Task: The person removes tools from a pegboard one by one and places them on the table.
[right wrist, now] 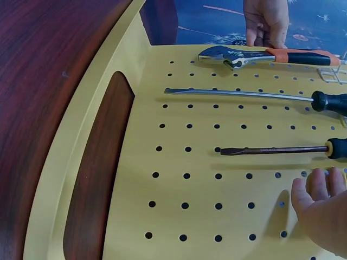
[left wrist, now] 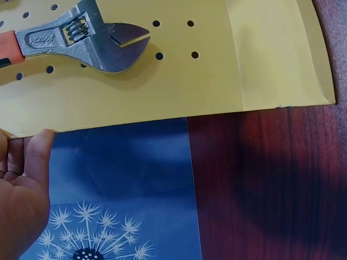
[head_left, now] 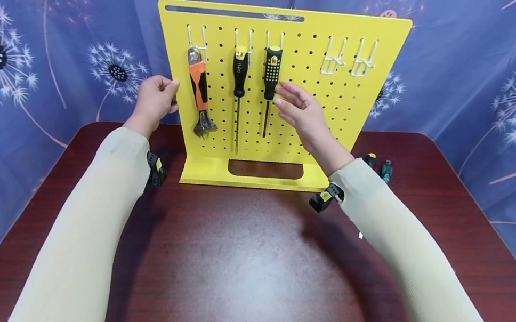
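A yellow pegboard (head_left: 351,96) stands upright on the table. My left hand (head_left: 154,101) pinches its left edge between thumb and fingers, close to an adjustable wrench (head_left: 199,85) with an orange and black handle. Beside the wrench hangs a black-handled screwdriver (head_left: 240,74) with a long shaft. Another screwdriver (head_left: 272,73), its black handle dotted, hangs right of that. Just beside this handle is my right hand (head_left: 303,115), fingers loosely bent and holding nothing. In the right wrist view, the right fingertips (right wrist: 319,184) are apart from the dotted-handled screwdriver's shaft (right wrist: 271,150).
Two white wire hooks (head_left: 334,60) on the pegboard's right side carry no tools. On the table behind my right forearm lie a black-and-yellow handle (head_left: 370,160) and a green handle (head_left: 386,170). A blue dandelion-print cloth (head_left: 481,47) hangs around the table (head_left: 233,271).
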